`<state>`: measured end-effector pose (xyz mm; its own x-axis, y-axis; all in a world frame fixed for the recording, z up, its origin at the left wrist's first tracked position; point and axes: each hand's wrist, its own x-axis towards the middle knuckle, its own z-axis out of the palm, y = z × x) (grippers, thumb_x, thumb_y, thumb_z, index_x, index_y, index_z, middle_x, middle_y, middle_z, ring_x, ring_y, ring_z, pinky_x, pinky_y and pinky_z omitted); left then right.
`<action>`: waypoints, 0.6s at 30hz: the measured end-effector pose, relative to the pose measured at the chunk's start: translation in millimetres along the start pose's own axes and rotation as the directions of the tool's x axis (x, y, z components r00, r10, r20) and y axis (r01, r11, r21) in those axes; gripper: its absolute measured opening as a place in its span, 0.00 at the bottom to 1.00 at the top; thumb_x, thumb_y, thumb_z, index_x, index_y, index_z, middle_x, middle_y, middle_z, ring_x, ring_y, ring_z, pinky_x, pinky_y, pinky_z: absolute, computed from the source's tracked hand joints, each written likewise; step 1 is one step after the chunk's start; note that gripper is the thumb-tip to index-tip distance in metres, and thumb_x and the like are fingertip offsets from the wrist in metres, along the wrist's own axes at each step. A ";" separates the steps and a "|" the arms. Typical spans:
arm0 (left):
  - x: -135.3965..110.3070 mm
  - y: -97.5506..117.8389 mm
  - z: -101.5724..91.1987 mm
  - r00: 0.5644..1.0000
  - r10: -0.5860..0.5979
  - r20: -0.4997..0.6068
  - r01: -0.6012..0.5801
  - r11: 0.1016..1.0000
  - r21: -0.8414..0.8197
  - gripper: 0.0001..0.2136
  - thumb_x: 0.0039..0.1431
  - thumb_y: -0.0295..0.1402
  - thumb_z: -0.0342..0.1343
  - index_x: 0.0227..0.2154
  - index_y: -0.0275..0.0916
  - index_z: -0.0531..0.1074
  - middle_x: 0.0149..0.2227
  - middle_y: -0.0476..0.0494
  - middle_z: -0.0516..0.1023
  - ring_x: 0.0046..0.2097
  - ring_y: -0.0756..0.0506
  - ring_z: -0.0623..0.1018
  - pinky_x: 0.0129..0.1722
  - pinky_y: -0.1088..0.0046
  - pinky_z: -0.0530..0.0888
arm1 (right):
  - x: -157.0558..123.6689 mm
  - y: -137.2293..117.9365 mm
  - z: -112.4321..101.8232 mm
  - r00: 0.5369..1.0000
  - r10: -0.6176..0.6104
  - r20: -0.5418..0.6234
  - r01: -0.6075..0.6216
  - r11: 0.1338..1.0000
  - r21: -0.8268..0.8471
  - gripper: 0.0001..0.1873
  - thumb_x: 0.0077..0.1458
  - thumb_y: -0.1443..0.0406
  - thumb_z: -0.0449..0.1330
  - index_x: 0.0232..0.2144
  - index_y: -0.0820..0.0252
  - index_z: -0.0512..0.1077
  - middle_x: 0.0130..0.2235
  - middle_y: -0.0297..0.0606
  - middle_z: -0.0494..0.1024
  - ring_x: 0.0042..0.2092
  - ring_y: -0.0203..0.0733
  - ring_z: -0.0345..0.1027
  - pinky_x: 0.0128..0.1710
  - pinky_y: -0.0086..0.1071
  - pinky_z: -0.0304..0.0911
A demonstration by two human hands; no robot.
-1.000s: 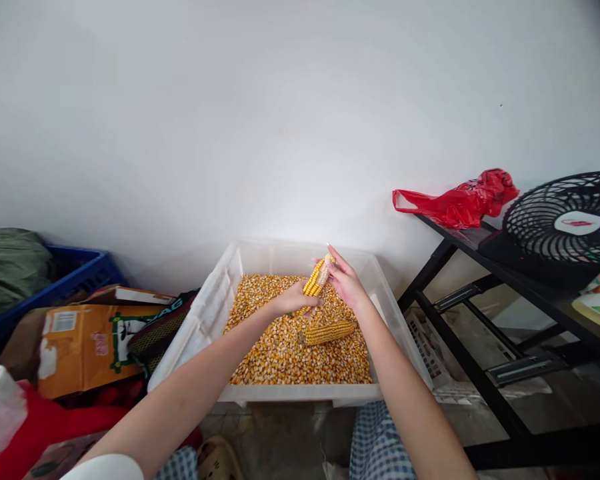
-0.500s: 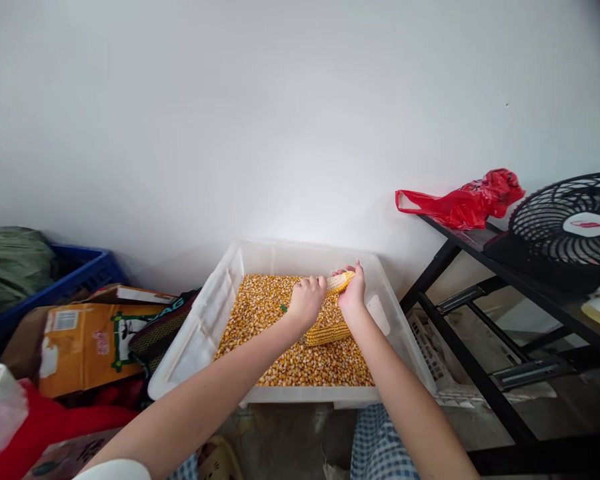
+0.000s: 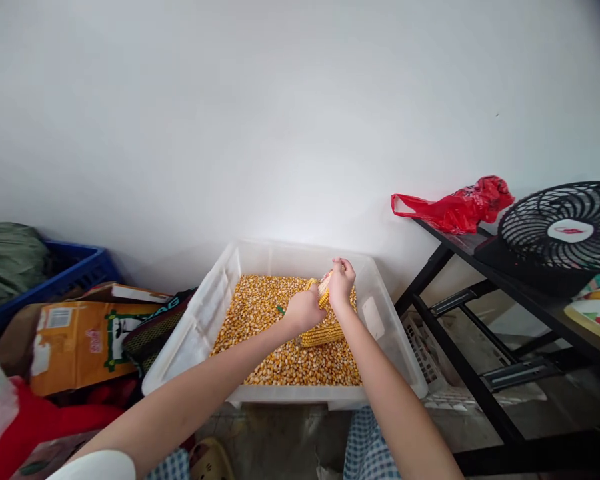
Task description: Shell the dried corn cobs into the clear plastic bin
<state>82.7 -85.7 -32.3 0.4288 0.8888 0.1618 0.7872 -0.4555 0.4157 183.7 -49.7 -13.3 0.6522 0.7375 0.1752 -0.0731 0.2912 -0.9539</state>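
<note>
Head view: a corn cob sits gripped between both hands above the kernels, toward the far side of a translucent plastic tub and right of its middle. The right hand is nearer the cob's upper end, its fingers curled over and pinching it; the left hand closes on it from the near left, its fingers mostly hidden. The long axis is hard to read behind the hands, though it looks tilted. Knobbly yellow rows show beside a pale bare patch. A second cob lies side to side on loose dried corn kernels just below the hands. Beyond the tub, a black metal counter carries a black fan and a crumpled red plastic bag.
</note>
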 end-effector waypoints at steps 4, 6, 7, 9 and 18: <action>0.8 -6.3 4.5 0.998 0.042 0.046 -0.031 0.975 -0.221 0.12 0.43 0.34 0.55 0.33 0.37 0.65 0.28 0.44 0.74 0.31 0.43 0.76 0.27 0.73 0.67 | 0.0 0.3 -8.1 0.993 -0.122 0.004 0.121 0.975 -0.189 0.13 0.51 0.56 0.50 0.27 0.58 0.68 0.21 0.29 0.68 0.21 0.33 0.60 0.23 0.27 0.56; 1.5 -8.3 5.9 0.992 0.093 0.089 -0.056 0.934 -0.353 0.11 0.44 0.34 0.54 0.32 0.37 0.66 0.28 0.46 0.74 0.29 0.46 0.75 0.26 0.75 0.66 | 2.4 2.2 -14.9 0.980 -0.198 0.016 0.196 0.950 -0.244 0.15 0.52 0.55 0.49 0.26 0.59 0.69 0.24 0.32 0.70 0.25 0.34 0.60 0.26 0.27 0.56; 2.3 -9.4 5.8 0.989 0.113 0.098 -0.065 0.916 -0.396 0.11 0.45 0.34 0.54 0.33 0.37 0.66 0.28 0.47 0.74 0.29 0.47 0.75 0.26 0.75 0.66 | 4.2 3.4 -17.8 0.979 -0.201 0.027 0.202 0.950 -0.239 0.17 0.52 0.54 0.48 0.26 0.59 0.69 0.24 0.32 0.71 0.25 0.34 0.60 0.27 0.27 0.55; 4.6 -12.4 4.0 0.988 0.127 0.087 -0.080 0.906 -0.415 0.13 0.46 0.37 0.54 0.35 0.38 0.67 0.30 0.48 0.74 0.30 0.47 0.75 0.27 0.75 0.67 | 8.7 5.8 -21.8 0.992 -0.113 0.060 0.121 0.980 -0.157 0.21 0.54 0.52 0.46 0.25 0.59 0.70 0.23 0.32 0.69 0.24 0.34 0.59 0.25 0.27 0.54; 9.9 -23.0 -20.9 0.994 0.107 -0.008 -0.107 0.994 -0.014 0.19 0.49 0.48 0.53 0.39 0.39 0.64 0.36 0.42 0.76 0.38 0.41 0.76 0.35 0.70 0.68 | 22.0 1.6 -29.7 0.943 0.322 0.086 -0.333 0.918 0.213 0.29 0.53 0.45 0.40 0.23 0.59 0.68 0.20 0.35 0.72 0.22 0.35 0.64 0.22 0.27 0.58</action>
<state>59.6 -65.3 -21.5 0.5070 0.8353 0.2127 0.7304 -0.5474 0.4085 220.3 -51.1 -18.2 0.5263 0.8416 -0.1213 -0.4455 0.1514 -0.8824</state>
